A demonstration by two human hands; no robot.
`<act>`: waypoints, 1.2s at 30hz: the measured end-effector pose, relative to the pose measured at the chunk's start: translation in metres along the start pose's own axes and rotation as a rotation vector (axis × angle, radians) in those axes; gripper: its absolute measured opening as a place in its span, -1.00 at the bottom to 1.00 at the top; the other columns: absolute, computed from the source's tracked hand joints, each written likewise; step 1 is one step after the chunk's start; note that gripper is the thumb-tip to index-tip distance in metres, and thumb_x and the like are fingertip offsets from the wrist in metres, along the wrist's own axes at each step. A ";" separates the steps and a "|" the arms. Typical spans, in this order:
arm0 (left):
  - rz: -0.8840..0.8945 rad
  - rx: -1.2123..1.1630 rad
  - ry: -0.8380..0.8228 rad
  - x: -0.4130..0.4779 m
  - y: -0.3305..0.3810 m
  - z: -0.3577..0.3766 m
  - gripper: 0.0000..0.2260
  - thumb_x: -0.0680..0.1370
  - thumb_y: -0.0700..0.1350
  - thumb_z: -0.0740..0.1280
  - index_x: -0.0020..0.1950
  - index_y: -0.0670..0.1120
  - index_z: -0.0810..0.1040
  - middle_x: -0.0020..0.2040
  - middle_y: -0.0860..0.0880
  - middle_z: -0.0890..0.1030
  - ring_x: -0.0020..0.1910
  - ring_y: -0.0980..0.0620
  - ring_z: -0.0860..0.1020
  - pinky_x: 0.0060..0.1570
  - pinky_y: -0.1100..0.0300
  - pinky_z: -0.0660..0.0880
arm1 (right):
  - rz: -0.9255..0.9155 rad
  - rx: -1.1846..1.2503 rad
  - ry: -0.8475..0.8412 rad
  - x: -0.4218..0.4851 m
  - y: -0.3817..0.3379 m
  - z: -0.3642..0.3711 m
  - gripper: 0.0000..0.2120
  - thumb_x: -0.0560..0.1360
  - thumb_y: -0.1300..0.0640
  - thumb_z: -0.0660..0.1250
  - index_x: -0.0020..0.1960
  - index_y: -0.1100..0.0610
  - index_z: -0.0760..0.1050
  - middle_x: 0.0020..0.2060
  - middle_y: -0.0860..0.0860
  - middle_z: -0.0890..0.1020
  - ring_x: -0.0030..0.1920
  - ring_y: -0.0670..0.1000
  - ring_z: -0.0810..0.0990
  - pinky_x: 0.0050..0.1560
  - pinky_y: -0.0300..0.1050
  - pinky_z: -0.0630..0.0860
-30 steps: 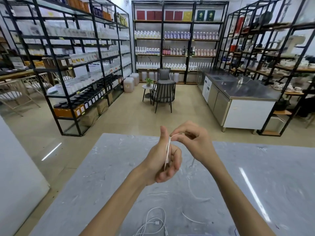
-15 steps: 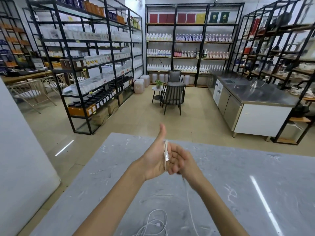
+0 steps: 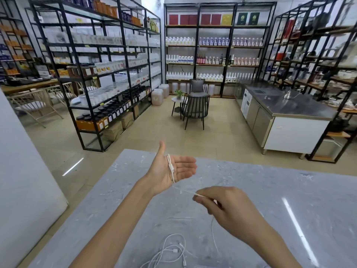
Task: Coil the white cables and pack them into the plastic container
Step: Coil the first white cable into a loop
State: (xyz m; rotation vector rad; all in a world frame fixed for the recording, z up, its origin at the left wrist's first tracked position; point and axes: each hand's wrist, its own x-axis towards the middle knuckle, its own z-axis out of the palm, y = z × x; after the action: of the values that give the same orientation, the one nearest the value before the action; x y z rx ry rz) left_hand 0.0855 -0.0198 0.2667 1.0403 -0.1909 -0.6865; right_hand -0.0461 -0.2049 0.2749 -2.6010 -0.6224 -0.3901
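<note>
My left hand point(image 3: 170, 169) is held flat above the table, palm facing right, thumb up. A white cable point(image 3: 171, 168) is wound around its palm, with a plug lying across the palm. From the palm the cable runs down and right to my right hand point(image 3: 226, 206), which pinches it between thumb and fingers below and to the right of the left hand. The slack hangs from the right hand toward the table. More loose white cables point(image 3: 170, 250) lie tangled near the table's front edge. No plastic container is in view.
The grey marble table point(image 3: 289, 209) spreads under both hands. Beyond it are a tiled floor, black shelving racks point(image 3: 108, 74) full of bottles and jars, a dark chair point(image 3: 195, 107) with a small side table, and a steel counter point(image 3: 289, 113) at the right.
My right hand has pulled away from the left hand, down and to the right, drawing the cable taut. The left hand has opened flat with the cable around the palm.
</note>
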 end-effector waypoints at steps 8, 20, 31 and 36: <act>-0.111 0.335 -0.308 -0.017 -0.021 0.061 0.10 0.35 0.58 -0.24 -0.07 -0.40 0.61 -0.20 -0.32 0.67 -0.25 -0.22 0.68 -0.21 0.03 0.64 | -0.121 -0.004 0.363 0.035 0.002 -0.051 -0.90 0.50 0.00 0.38 -0.12 -0.06 0.68 -0.25 -0.17 0.69 -0.23 -0.10 0.61 -0.24 -0.08 0.53; -0.003 0.068 -0.319 -0.012 0.014 0.051 0.13 0.34 0.60 -0.20 0.01 -0.40 0.64 -0.17 -0.30 0.69 -0.24 -0.16 0.70 -0.27 0.12 0.65 | 0.352 0.740 0.116 0.049 0.023 0.057 -0.66 0.59 0.32 0.24 -0.33 0.13 0.52 -0.36 -0.13 0.65 -0.46 -0.30 0.51 -0.37 -0.42 0.37; -0.106 0.346 -0.112 -0.007 -0.011 0.029 0.11 0.38 0.55 -0.27 0.03 -0.35 0.67 -0.08 -0.31 0.69 -0.10 -0.17 0.69 -0.14 0.12 0.63 | -0.121 -0.107 0.041 0.014 -0.022 0.000 -0.83 0.59 -0.04 0.20 -0.03 -0.02 0.54 -0.19 -0.07 0.65 -0.23 0.04 0.63 -0.33 -0.07 0.55; -0.122 0.346 -0.368 -0.018 -0.020 0.060 0.14 0.32 0.61 -0.20 0.02 -0.39 0.62 -0.11 -0.38 0.66 -0.12 -0.29 0.68 -0.06 -0.03 0.64 | -0.190 -0.125 0.275 0.047 -0.004 -0.051 -0.93 0.44 -0.03 0.42 -0.19 -0.11 0.67 -0.27 -0.16 0.66 -0.23 -0.09 0.62 -0.39 -0.05 0.50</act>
State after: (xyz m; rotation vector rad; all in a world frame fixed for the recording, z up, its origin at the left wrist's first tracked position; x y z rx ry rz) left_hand 0.0353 -0.0588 0.2832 1.2554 -0.5854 -0.9776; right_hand -0.0163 -0.2091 0.3376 -2.5447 -0.7696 -0.8559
